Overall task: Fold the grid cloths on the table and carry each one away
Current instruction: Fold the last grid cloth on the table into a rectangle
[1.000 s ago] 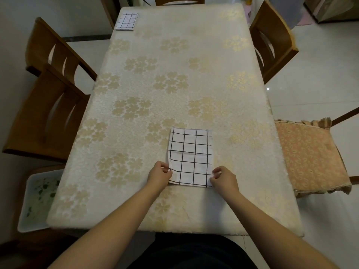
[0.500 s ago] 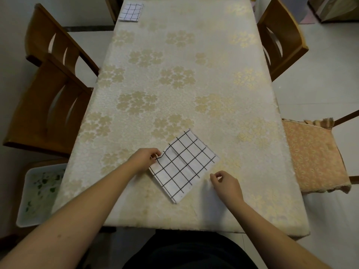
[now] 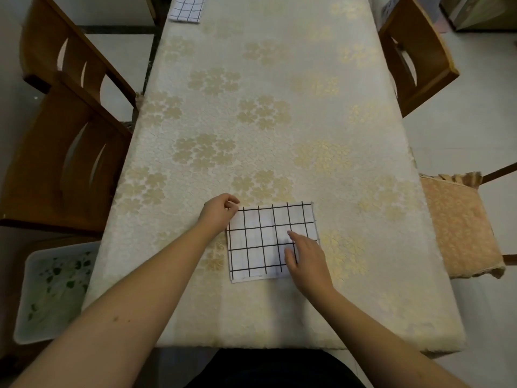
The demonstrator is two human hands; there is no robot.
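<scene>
A folded white cloth with a black grid (image 3: pixel 260 239) lies flat on the near part of the table (image 3: pixel 265 107), its long side running left to right. My left hand (image 3: pixel 216 212) pinches the cloth's far left corner. My right hand (image 3: pixel 306 257) rests with straight fingers on the cloth's right half, covering its near right corner. A second folded grid cloth (image 3: pixel 187 8) lies at the table's far left corner, partly cut off by the top edge of the view.
The table wears a cream cloth with gold flowers. Two wooden chairs (image 3: pixel 67 141) stand along the left side, one wooden chair (image 3: pixel 414 54) at the far right, and a cushioned seat (image 3: pixel 458 222) at the near right. A white tray (image 3: pixel 54 292) sits on the floor at the left.
The cloth has been turned from upright through a diagonal to lie lengthwise left to right. My left hand kept its corner; my right hand let go and now lies flat on the cloth.
</scene>
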